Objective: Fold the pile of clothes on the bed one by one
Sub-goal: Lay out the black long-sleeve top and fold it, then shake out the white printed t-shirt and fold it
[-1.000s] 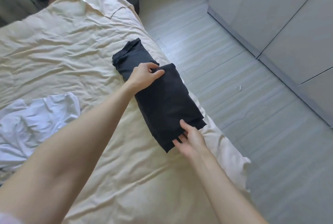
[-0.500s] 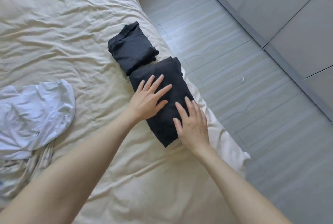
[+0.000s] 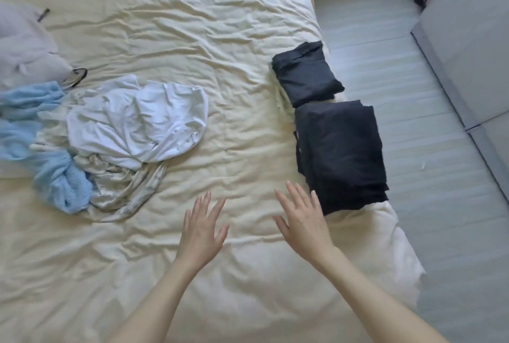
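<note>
Hands first: you have two in view, both empty. Your left hand (image 3: 202,228) hovers over the bed (image 3: 220,39) with fingers straight and spread, gripping nothing. Your right hand (image 3: 304,221) is the same, fingers spread and relaxed, just beside the near corner of the big stack (image 3: 340,154); contact with it can't be told.

Folded darks: two. The big stack sits at the bed's right edge, several layers visible at its near end. The small bundle (image 3: 305,74) lies just beyond it, corners nearly touching, also by the right edge.

Unfolded pile is on the bed's left side, well apart from your hands. Count there: one white garment (image 3: 137,122) crumpled on top, one blue knit (image 3: 35,136) to its left, one pale patterned piece (image 3: 132,191) trailing out underneath toward you. More pieces may be buried; can't tell.

One black hanger (image 3: 78,76) pokes out beyond the pile, next to one grey pillow (image 3: 24,45) at the left edge.

Floor (image 3: 413,149) and one grey wardrobe (image 3: 473,39) to your right.
</note>
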Demonstrator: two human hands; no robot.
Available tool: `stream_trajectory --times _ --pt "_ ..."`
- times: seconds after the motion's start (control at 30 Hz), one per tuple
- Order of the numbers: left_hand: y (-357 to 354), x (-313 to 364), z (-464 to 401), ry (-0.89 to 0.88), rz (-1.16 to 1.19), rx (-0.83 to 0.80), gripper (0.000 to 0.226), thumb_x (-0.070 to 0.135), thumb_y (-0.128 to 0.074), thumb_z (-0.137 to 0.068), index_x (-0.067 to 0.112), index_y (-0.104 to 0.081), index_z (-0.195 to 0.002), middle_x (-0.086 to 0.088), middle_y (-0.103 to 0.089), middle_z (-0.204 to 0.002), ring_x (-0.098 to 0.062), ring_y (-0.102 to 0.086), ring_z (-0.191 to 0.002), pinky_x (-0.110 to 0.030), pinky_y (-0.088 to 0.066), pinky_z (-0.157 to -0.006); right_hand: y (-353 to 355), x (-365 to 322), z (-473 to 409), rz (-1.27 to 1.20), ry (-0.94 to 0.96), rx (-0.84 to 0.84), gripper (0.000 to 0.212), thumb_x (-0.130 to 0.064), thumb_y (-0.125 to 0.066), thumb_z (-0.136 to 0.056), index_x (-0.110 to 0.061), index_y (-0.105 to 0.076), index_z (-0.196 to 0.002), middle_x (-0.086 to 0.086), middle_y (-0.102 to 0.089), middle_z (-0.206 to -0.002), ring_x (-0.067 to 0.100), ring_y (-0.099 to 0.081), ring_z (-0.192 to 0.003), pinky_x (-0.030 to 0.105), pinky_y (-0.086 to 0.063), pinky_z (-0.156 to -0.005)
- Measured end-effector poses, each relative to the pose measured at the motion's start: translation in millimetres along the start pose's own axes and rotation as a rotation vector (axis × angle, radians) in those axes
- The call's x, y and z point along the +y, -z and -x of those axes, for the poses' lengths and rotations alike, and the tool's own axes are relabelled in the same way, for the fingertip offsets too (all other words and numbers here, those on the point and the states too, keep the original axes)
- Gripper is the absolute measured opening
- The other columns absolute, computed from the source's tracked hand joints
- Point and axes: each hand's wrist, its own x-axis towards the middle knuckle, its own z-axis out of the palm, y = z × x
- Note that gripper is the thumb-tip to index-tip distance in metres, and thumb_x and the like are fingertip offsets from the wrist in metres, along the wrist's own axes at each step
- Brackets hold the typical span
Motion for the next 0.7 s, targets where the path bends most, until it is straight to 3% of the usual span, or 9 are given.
stream_trajectory --times 0.1,0.23,0.4,0.57,0.7 --pt "2.7 -79.6 23.2 0.144 -0.048 -0.031 0.067 0.042 -0.048 -0.094 0.034 -0.011 -0.15 -0.001 0.002 -0.16 -0.022 0.007 -0.147 -0.044 -0.003 -0.117 -30.3 -53.3 -26.7 0.043 0.093 -0.141 0.056 -0.04 -0.037 -0.099 -0.024 -0.019 -0.15 0.005 -0.011 -0.159 0.022 -0.006 -0.147 0.044 -0.003 -0.117" --pt "2.9 -176.7 8.7 0.279 -0.112 -0.122 0.082 0.053 -0.053 -0.088 0.038 -0.001 -0.149 -0.001 0.015 -0.159 -0.023 0.019 -0.144 -0.053 -0.001 -0.115 -71.3 -120.8 -85.3 0.093 0.205 -0.193 0.056 -0.038 -0.04 -0.098 -0.024 -0.02 -0.149 0.003 -0.014 -0.158 0.02 -0.007 -0.146 0.042 -0.005 -0.117" --pt "-9.4 -256.7 -37.2 0.299 -0.246 -0.202 0.108 0.065 -0.062 -0.074 0.04 0.015 -0.146 -0.002 0.028 -0.155 -0.027 0.024 -0.142 -0.057 0.004 -0.112 -118.1 -170.1 -162.6 0.206 0.279 -0.209 0.056 -0.033 -0.042 -0.098 -0.02 -0.02 -0.148 0.005 -0.018 -0.156 0.022 -0.008 -0.146 0.044 -0.007 -0.116" --pt "-36.4 -270.7 -60.5 0.295 -0.303 -0.226 0.116 0.071 -0.062 -0.068 0.039 0.017 -0.146 -0.005 0.024 -0.156 -0.026 0.011 -0.146 -0.057 -0.002 -0.113 -134.5 -186.1 -235.0 0.341 0.35 -0.065 0.062 -0.026 -0.048 -0.095 -0.016 -0.018 -0.149 0.009 -0.018 -0.156 0.026 -0.01 -0.145 0.047 -0.011 -0.115" --pt "-51.6 -275.9 -67.7 0.312 -0.327 -0.182 0.119 0.071 -0.063 -0.065 0.039 0.018 -0.146 -0.004 0.022 -0.157 -0.025 0.007 -0.146 -0.056 -0.005 -0.113 -150.3 -187.0 -291.1 0.418 0.288 -0.033 0.058 -0.016 -0.043 -0.095 -0.015 -0.02 -0.148 0.01 -0.016 -0.156 0.028 -0.011 -0.145 0.05 -0.007 -0.114"
